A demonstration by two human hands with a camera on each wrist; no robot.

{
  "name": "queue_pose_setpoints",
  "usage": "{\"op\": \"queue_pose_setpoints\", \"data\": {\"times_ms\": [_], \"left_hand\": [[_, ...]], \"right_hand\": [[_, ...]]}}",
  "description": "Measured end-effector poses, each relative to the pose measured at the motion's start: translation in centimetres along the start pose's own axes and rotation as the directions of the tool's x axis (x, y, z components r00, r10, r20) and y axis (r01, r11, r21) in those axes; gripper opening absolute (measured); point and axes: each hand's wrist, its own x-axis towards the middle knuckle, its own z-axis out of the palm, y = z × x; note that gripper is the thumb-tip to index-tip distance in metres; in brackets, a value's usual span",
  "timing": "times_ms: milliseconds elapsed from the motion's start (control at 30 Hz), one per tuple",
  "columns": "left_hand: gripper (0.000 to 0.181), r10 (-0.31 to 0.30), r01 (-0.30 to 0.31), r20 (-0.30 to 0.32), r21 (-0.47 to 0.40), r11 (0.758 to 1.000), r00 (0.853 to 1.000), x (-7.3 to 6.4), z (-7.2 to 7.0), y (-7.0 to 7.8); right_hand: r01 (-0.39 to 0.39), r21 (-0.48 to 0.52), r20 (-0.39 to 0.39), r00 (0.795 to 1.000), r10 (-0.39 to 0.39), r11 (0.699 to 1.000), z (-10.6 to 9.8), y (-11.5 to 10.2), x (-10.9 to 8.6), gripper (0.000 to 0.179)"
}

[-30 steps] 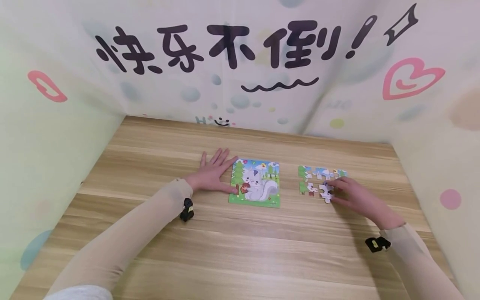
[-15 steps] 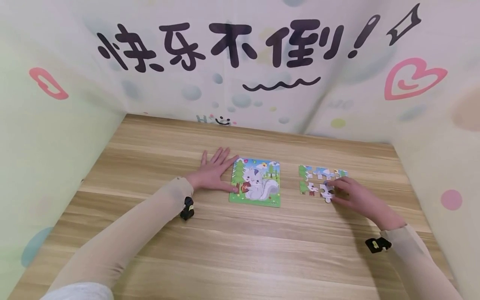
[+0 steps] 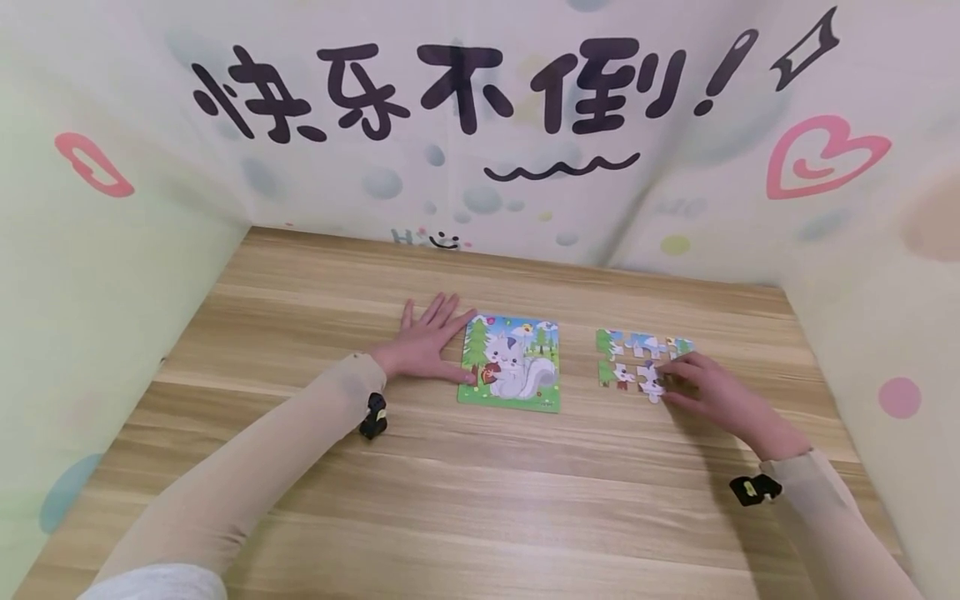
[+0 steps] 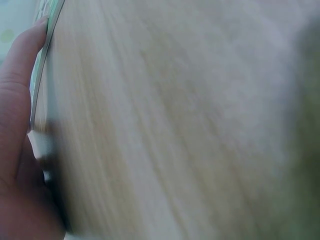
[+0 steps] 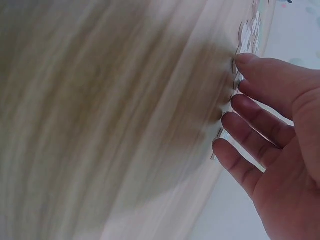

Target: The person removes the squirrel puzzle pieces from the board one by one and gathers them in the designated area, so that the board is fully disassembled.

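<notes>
Beneath the left hand (image 3: 423, 348) and right hand (image 3: 705, 387), a wooden table (image 3: 480, 508) is stretching. Under the left's thumb, fingers splayed wide, a squirrel board (image 3: 517, 367) is lying; the right is pinching a puzzle piece (image 3: 647, 383), other pieces (image 3: 612, 375) lying beside its fingertips.

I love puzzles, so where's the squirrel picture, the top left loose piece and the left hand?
Squirrel picture (image 3: 509, 363): head view, on the squirrel's face.
Top left loose piece (image 3: 607, 342): head view, its green part.
Left hand (image 3: 420, 347): head view, back of hand.
</notes>
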Motion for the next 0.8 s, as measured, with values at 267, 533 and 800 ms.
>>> {"op": "queue_pose_setpoints", "data": {"times_ms": [267, 533, 800], "left_hand": [[0.118, -0.004, 0.004, 0.001, -0.001, 1.0, 1.0, 0.1, 0.1, 0.0], [0.118, 0.0, 0.0, -0.002, -0.002, 1.0, 1.0, -0.1, -0.2, 0.2], [0.117, 0.004, -0.004, -0.005, -0.013, 1.0, 1.0, -0.3, -0.3, 0.4]], "right_hand": [[0.033, -0.017, -0.036, 0.999, -0.034, 0.999, 0.3, 0.1, 0.1, 0.035], [0.035, -0.003, -0.059, 0.998, -0.035, 0.999, 0.3, 0.0, -0.2, 0.033], [-0.003, 0.04, -0.04, 0.999, 0.005, 0.999, -0.1, -0.9, -0.2, 0.032]]}}
